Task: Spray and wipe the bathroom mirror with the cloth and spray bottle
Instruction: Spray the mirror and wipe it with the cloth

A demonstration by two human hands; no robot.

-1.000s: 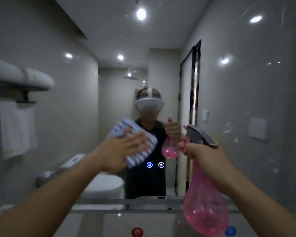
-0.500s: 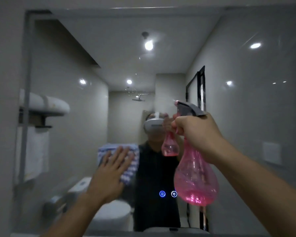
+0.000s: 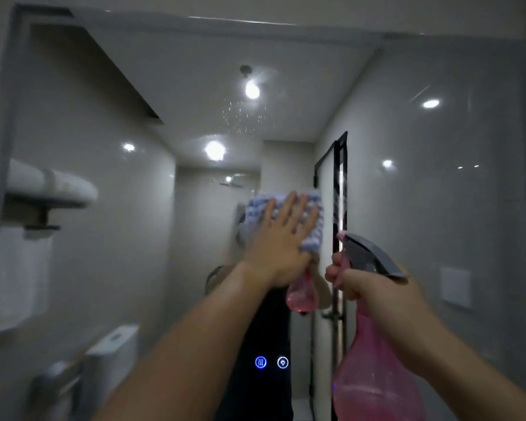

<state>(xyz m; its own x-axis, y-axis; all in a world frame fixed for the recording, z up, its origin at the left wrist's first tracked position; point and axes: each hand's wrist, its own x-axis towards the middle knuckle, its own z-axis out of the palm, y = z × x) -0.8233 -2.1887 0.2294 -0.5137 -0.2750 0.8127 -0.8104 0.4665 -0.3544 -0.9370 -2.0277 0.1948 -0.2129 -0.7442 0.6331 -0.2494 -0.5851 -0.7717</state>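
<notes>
The bathroom mirror (image 3: 407, 192) fills most of the head view. My left hand (image 3: 281, 244) lies flat with fingers spread, pressing a blue-and-white cloth (image 3: 312, 220) against the glass at centre. My right hand (image 3: 374, 287) grips the neck of a pink spray bottle (image 3: 374, 378) with a grey trigger head, held just right of the cloth and a little short of the glass. Fine spray droplets (image 3: 246, 117) speckle the mirror above the cloth, below a reflected ceiling light.
Two lit blue touch buttons (image 3: 271, 362) sit low on the mirror. The mirror's frame edge (image 3: 3, 165) runs down the left. Reflected in the glass are a towel shelf (image 3: 40, 189), a toilet (image 3: 110, 354) and a black door frame (image 3: 339, 183).
My left hand slid the cloth up and to the right on the glass. My right hand lowered the spray bottle and drew it right. Droplets now show on the upper mirror.
</notes>
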